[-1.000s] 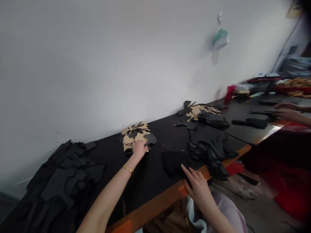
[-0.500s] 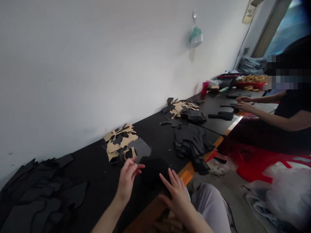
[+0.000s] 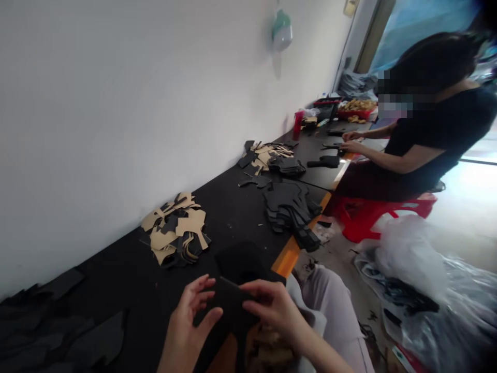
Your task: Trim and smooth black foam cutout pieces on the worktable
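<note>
My right hand (image 3: 275, 308) pinches the edge of a flat black cut piece (image 3: 232, 306) between thumb and fingers. The piece is tilted over the table's front edge, and a narrow strip of it hangs downward. My left hand (image 3: 194, 316) is just left of that piece, fingers curved and apart, with nothing visible in it. Just beyond, a dark piece (image 3: 243, 259) lies on the black table (image 3: 229, 207); its outline is hard to make out. Farther back is a loose pile of beige and black cut pieces (image 3: 176, 228).
Stacked black pieces (image 3: 291, 204) overhang the table's front edge. Another mixed pile (image 3: 267, 155) lies by the wall. More black pieces (image 3: 97, 336) spread at the left. A co-worker (image 3: 419, 129) sits at the far right. Clear plastic bags (image 3: 411, 254) lie on the floor.
The view has swung right. My right hand has gone from spread fingers to pinching a black piece. A blurred grey piece beside the near pile is gone; a beige piece now tops that pile.
</note>
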Demonstrator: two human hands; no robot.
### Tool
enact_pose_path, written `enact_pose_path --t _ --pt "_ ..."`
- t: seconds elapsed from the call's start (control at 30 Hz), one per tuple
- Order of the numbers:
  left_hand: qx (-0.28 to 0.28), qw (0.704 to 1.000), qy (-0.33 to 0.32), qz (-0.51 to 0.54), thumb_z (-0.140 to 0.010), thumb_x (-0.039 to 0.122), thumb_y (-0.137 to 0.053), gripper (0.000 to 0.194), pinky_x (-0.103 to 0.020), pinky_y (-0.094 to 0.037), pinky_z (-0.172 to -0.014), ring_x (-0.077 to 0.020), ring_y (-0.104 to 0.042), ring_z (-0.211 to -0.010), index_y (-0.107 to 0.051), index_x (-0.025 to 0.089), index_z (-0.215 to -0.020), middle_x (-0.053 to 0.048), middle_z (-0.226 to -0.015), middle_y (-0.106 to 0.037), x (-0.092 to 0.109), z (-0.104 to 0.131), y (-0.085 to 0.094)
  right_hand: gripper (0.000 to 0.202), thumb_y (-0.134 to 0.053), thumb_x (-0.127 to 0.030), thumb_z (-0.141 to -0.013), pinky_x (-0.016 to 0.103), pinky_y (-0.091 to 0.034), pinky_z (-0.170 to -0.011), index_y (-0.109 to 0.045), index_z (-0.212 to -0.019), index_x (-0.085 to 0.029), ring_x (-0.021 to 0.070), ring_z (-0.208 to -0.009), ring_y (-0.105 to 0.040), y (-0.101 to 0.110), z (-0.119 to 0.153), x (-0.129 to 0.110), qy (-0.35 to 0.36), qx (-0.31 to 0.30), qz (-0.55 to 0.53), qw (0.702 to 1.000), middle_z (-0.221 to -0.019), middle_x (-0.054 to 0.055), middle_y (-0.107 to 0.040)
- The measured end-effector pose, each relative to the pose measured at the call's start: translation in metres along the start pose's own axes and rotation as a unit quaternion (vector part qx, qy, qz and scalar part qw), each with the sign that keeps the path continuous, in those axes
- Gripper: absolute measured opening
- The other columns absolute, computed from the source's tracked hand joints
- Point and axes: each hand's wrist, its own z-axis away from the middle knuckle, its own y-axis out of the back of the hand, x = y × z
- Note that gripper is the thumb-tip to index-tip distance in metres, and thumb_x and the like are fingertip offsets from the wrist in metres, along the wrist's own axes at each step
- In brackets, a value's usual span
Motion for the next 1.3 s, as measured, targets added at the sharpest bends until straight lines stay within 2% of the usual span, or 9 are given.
enact_pose_path --t 0.17,0.33,0.5,0.67,0.87,0.97,1.1,1.23,1.3 --pt "-0.093 0.99 0.012 -0.105 -0.067 0.037 -0.069 0.016 -0.023 -0.044 -0.058 -0.0176 -0.06 -0.062 -0.069 0.022 -0.063 0.0 -0.061 -0.066 0.028 -0.003 -0.018 0.032 -0.061 -0.042 -0.079 0.022 -0.046 -0.061 -0.072 -0.094 -0.016 0.0146 -0.07 -0.062 0.007 0.013 -0.008 0.002 -0.058 0.013 0.998 -0.081 0.006 -0.071" --pt "-0.119 0.986 0.0 -0.114 -0.066 0.03 -0.069 0.008 -0.021 -0.041 -0.057 -0.0153 -0.059 -0.06 -0.071 0.024 -0.061 0.002 -0.061 -0.068 0.043 -0.002 -0.04 0.026 -0.061 -0.037 -0.08 0.019 -0.044 -0.057 -0.071 -0.082 -0.014 0.0111 -0.063 -0.059 0.032 0.001 -0.013 -0.011 -0.137 0.048 0.989 -0.069 0.002 -0.066" --pt "-0.138 0.98 0.031 -0.139 -0.068 0.028 -0.066 0.008 -0.023 -0.042 -0.062 -0.0167 -0.061 -0.065 -0.073 0.023 -0.066 0.001 -0.065 -0.07 0.052 -0.003 -0.038 0.02 -0.057 -0.029 -0.081 0.016 -0.039 -0.052 -0.069 -0.081 -0.014 0.0083 -0.057 -0.054 0.035 -0.003 -0.014 -0.009 -0.166 0.096 0.981 -0.063 0.0 -0.062" --pt "-0.158 0.98 0.01 -0.124 -0.069 0.028 -0.069 0.008 -0.023 -0.044 -0.065 -0.0154 -0.061 -0.066 -0.071 0.021 -0.071 0.001 -0.066 -0.068 0.056 -0.004 -0.035 0.024 -0.057 -0.037 -0.081 0.016 -0.04 -0.051 -0.059 -0.08 -0.014 0.0069 -0.056 -0.051 0.032 -0.006 -0.015 -0.064 -0.227 -0.004 0.972 -0.063 -0.003 -0.055" --pt "-0.089 0.955 -0.248 -0.136 -0.069 0.028 -0.074 0.015 -0.03 -0.045 -0.086 -0.0185 -0.057 -0.097 -0.07 0.025 -0.082 -0.003 -0.1 -0.065 0.049 -0.003 -0.033 0.04 -0.058 -0.055 -0.077 0.021 -0.046 -0.056 -0.05 -0.083 -0.016 0.0083 -0.059 -0.052 0.033 -0.004 -0.016 -0.116 -0.28 -0.145 0.942 -0.069 -0.003 -0.052" --pt "-0.059 0.915 -0.352 -0.188 -0.075 0.025 -0.069 0.003 -0.03 -0.043 -0.089 -0.0183 -0.052 -0.101 -0.071 0.026 -0.072 -0.003 -0.099 -0.064 0.048 0.003 -0.033 0.041 -0.057 -0.056 -0.076 0.018 -0.039 -0.052 -0.048 -0.079 -0.017 0.0061 -0.055 -0.044 0.032 -0.001 -0.013 -0.104 -0.24 -0.137 0.955 -0.066 -0.005 -0.047" --pt "-0.071 0.893 -0.385 -0.22 -0.076 0.034 -0.066 0.008 -0.031 -0.038 -0.093 -0.0175 -0.052 -0.097 -0.072 0.035 -0.07 0.0 -0.088 -0.067 0.048 0.022 -0.036 0.042 -0.059 -0.057 -0.072 0.016 -0.027 -0.046 -0.041 -0.075 -0.019 0.0048 -0.05 -0.032 0.033 0.012 0.002 -0.125 -0.083 -0.133 0.98 -0.059 -0.008 -0.037" --pt "-0.164 0.9 -0.357 -0.188 -0.083 0.041 -0.057 0.025 -0.033 -0.031 -0.102 -0.0155 -0.057 -0.091 -0.071 0.04 -0.063 0.003 -0.074 -0.07 0.047 0.048 -0.03 0.044 -0.063 -0.057 -0.068 0.017 -0.033 -0.047 -0.04 -0.076 -0.02 0.0069 -0.052 -0.041 0.039 0.046 0.039 -0.191 0.029 -0.196 0.961 -0.061 -0.006 -0.044" --pt "-0.151 0.936 -0.272 -0.166 -0.083 0.05 -0.052 0.037 -0.033 -0.036 -0.099 -0.0155 -0.06 -0.08 -0.067 0.038 -0.052 0.002 -0.062 -0.067 0.048 0.056 -0.02 0.044 -0.063 -0.058 -0.069 0.018 -0.034 -0.045 -0.04 -0.077 -0.021 0.0078 -0.05 -0.043 0.043 0.063 0.067 -0.23 0.057 -0.226 0.945 -0.061 -0.005 -0.047"
